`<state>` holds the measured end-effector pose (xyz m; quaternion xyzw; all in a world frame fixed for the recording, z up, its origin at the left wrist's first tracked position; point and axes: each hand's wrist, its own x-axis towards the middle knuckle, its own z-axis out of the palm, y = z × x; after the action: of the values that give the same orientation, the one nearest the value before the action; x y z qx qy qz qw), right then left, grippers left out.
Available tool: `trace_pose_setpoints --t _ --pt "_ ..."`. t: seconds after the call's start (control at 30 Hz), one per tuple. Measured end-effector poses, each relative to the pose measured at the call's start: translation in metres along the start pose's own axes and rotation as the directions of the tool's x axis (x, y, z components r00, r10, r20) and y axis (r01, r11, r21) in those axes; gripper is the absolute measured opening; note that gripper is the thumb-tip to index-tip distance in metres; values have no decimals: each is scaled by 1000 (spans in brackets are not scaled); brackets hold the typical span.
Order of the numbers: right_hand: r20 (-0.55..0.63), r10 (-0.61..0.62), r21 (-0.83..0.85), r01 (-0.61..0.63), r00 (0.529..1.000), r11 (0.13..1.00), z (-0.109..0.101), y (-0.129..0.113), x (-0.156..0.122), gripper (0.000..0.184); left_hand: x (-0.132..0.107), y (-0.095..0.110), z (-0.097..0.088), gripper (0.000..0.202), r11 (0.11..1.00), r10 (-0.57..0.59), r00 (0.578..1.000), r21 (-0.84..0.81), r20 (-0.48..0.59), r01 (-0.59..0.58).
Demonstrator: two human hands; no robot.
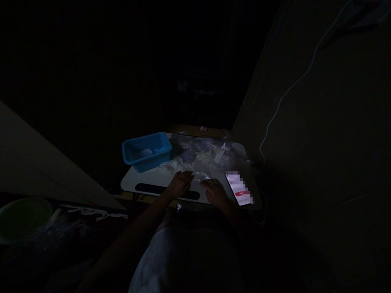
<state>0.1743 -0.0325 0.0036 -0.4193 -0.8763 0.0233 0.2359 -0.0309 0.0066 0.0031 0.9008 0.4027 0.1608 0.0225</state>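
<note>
Lying on white desk (pixel 152 177): plastic film (pixel 203 160), blue tub (pixel 146 152), phone (pixel 238 188); room (pixel 320 142) dark.

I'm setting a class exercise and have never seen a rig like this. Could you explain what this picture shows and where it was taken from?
There is no machine here: these are a person's own bare hands, filmed by a camera worn on their head, looking forward and down. The left hand rests on a small white table. The right hand sits beside crumpled clear plastic. Neither hand clearly holds anything. A blue plastic basket and a phone with a blurred screen also lie on the table.
</note>
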Motion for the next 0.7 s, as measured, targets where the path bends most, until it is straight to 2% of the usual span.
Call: trace_pose_setpoints --t 0.1,0.17,0.3,0.37,0.43,0.53,0.57,0.63,0.7 --pt "23 -4 -7 4 1000 1000 0 0 1 44 12 10 -8 43 998 55 998 -11 1 -55" --pt "31 -6 -11 7 999 1000 0 -1 2 42 19 19 -9 46 991 131 991 -39 26 -130" --pt "28 6 -15 -5 1000 1000 -1 -2 2 36 25 29 1 49 972 229 970 -66 86 -223" --pt "-4 22 13 -22 1000 1000 0 0 0 36 21 28 8 46 976 215 970 -52 112 -211" --pt "-95 90 56 -85 991 995 2 5 -2 37 16 26 13 42 983 184 975 -33 124 -181" --pt "-266 274 127 -249 924 960 6 18 -2 41 9 24 17 39 988 157 980 -7 119 -157" --pt "-289 318 150 -286 903 947 7 23 0 43 8 23 17 39 988 152 981 -1 117 -153" --pt "-272 340 189 -297 900 936 9 33 5 51 6 23 18 40 989 142 983 10 118 -145" --pt "-212 309 205 -266 927 942 11 42 11 57 6 22 19 40 989 143 982 12 122 -145"
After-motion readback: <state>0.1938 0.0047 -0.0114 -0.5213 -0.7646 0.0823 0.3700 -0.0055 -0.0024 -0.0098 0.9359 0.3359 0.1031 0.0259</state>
